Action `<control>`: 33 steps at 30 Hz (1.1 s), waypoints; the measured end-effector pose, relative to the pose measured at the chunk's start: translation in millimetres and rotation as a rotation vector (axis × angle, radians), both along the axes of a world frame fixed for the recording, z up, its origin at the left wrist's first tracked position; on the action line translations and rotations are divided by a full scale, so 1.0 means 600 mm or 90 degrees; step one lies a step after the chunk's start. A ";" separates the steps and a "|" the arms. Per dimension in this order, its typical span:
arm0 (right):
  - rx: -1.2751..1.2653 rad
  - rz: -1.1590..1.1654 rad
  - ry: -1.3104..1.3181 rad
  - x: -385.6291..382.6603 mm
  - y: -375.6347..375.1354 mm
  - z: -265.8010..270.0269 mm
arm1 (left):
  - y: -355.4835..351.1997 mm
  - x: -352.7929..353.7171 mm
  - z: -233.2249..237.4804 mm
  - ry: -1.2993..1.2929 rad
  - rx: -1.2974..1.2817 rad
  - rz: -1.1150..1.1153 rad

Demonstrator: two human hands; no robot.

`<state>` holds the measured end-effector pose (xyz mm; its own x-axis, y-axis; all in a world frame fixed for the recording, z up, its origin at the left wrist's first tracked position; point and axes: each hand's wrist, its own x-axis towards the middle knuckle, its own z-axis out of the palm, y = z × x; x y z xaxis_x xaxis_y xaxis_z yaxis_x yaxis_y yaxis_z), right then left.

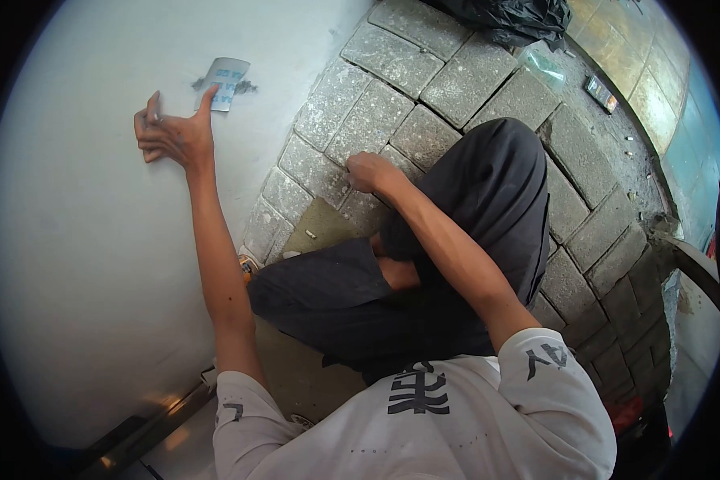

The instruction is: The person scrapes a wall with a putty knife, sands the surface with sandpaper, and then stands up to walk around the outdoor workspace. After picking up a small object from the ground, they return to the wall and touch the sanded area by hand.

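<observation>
My left hand is raised against a smooth white panel, fingers spread, with the thumb tip pressing the lower edge of a small light-blue printed sheet stuck to the panel. Grey smudges show around that sheet. My right hand is lowered to the paving stones, fingers curled into a loose fist; I cannot make out anything in it. I am crouched, dark trousers and white printed shirt filling the lower middle.
Grey block paving runs to the right. A black plastic bag lies at the top, a clear bag and a small box beside it. A metal rail edges the panel's bottom. Small debris lies near my knee.
</observation>
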<state>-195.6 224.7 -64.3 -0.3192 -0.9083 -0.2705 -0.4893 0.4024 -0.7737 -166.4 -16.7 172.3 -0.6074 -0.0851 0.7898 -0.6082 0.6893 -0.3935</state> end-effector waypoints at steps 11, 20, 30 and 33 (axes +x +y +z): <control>0.009 0.007 0.004 -0.002 -0.002 0.004 | -0.002 0.003 -0.018 0.032 -0.020 0.029; 0.012 0.006 -0.001 0.000 -0.005 -0.002 | 0.002 -0.004 -0.012 0.089 0.030 0.034; 0.001 0.007 0.007 -0.003 0.003 0.012 | -0.017 -0.004 -0.042 -0.059 0.044 -0.070; 0.006 0.003 -0.002 -0.001 -0.001 0.008 | -0.011 0.003 -0.056 -0.123 -0.003 -0.075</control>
<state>-196.0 224.1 -59.4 -0.3145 -0.9070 -0.2801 -0.4889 0.4077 -0.7712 -164.9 -23.3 139.0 -0.7533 -0.0021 0.6576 -0.4369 0.7491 -0.4980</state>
